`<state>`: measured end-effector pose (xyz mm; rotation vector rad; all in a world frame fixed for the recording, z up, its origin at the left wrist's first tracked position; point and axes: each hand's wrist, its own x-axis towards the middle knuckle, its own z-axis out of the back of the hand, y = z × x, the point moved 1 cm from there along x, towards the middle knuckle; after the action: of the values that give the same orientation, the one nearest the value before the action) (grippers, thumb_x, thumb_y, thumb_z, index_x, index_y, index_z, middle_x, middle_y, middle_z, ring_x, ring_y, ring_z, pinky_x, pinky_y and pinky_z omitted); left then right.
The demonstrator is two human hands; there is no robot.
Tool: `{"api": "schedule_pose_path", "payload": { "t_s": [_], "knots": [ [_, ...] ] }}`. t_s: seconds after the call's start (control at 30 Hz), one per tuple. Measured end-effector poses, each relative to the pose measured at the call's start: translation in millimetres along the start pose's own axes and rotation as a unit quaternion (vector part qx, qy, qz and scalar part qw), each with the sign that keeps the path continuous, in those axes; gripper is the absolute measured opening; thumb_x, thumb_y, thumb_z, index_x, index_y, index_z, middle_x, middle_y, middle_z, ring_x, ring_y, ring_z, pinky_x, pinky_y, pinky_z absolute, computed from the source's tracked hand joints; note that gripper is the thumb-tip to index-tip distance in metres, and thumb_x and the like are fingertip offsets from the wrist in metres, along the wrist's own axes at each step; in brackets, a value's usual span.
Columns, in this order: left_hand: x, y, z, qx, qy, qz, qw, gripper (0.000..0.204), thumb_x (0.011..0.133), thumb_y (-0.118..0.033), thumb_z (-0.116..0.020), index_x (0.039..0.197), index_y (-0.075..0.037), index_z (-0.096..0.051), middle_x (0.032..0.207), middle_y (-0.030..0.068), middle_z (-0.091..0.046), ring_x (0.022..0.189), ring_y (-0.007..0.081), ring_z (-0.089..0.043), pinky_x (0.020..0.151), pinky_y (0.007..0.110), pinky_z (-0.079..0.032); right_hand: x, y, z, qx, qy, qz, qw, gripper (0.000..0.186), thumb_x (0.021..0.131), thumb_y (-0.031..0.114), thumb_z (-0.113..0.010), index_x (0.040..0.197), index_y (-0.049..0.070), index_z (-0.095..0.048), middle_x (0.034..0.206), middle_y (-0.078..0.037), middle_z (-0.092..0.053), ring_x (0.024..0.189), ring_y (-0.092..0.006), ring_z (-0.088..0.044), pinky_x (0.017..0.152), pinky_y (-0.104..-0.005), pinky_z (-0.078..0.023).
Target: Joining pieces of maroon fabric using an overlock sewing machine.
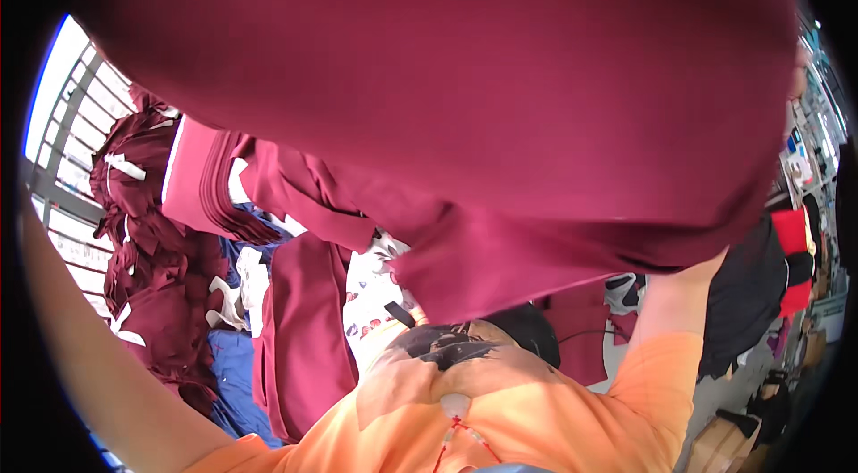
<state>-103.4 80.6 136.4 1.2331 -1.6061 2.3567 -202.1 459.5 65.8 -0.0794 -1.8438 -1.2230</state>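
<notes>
i can't see either hand: both arms rise out of sight, the left forearm [80, 339] up the left edge and the right arm [666, 303] behind the cloth, so whether the fingers are clenched or loose i can't tell. a big maroon garment [465, 98] is lifted close to the camera and fills most of my view (its lower hem droops toward my orange shirt [536, 410]). below it lie a stack of folded maroon pieces [201, 183], a heap of maroon garments [147, 267] by the window bars [76, 107], and blue cloth [234, 375] under them.
</notes>
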Motion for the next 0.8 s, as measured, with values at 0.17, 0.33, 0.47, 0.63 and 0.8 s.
{"api": "schedule_pose_path", "payload": {
  "t_s": [0.17,0.33,0.47,0.63,0.8],
  "knots": [
    [2,-20,40,0.045,-0.075,-0.007,0.996,0.025,0.081,-0.021,-0.058,0.099,-0.003,-0.061,0.091,0.0076,-0.062,0.08,0.0116,-0.058,0.07,0.022,-0.044,21,-48,-136,0.046,0.161,-0.08,0.983,0.05,0.053,-0.007,-0.075,0.101,-0.005,-0.059,0.094,-0.009,-0.064,0.085,-0.016,-0.061,0.075,-0.0287,-0.048],
    [0,-44,56,0.06,-0.123,-0.008,0.991,0.026,0.081,-0.022,-0.059,0.099,-0.004,-0.062,0.091,0.0073,-0.062,0.081,0.0118,-0.058,0.071,0.022,-0.044,21,-77,-185,-0.148,0.41,-0.171,0.883,0.029,0.072,0.008,-0.071,0.097,-0.003,-0.061,0.093,-0.01,-0.064,0.084,-0.0145,-0.059,0.077,-0.0279,-0.046],
    [4,-32,53,0.07,-0.142,0.025,0.987,0.027,0.081,-0.023,-0.059,0.099,-0.005,-0.062,0.091,0.0071,-0.062,0.082,0.012,-0.058,0.071,0.023,-0.044,36,-110,-221,0.003,0.338,-0.153,0.929,0.042,0.066,0.008,-0.077,0.102,-0.004,-0.058,0.101,-0.008,-0.061,0.091,-0.0142,-0.055,0.077,-0.0302,-0.046],
    [11,-13,60,0.105,-0.173,0.077,0.976,0.027,0.081,-0.025,-0.059,0.1,-0.005,-0.063,0.092,0.0069,-0.062,0.083,0.0123,-0.058,0.072,0.023,-0.044,39,-138,-258,-0.127,0.099,-0.052,0.986,0.024,0.073,0.018,-0.073,0.079,-0.002,-0.061,0.069,-0.002,-0.06,0.058,-0.0083,-0.054,0.051,-0.0241,-0.043],
    [-24,156,35,0.16,0.09,-0.113,0.976,0.014,0.081,-0.013,-0.06,0.085,0.0,-0.059,0.074,0.0009,-0.055,0.071,0.0073,-0.048,0.067,0.022,-0.041,-52,-197,-253,-0.092,0.127,-0.056,0.986,0.02,0.071,0.012,-0.072,0.079,-0.005,-0.062,0.079,-0.017,-0.062,0.066,-0.0261,-0.061,0.059,-0.0297,-0.047]
  ]
}}
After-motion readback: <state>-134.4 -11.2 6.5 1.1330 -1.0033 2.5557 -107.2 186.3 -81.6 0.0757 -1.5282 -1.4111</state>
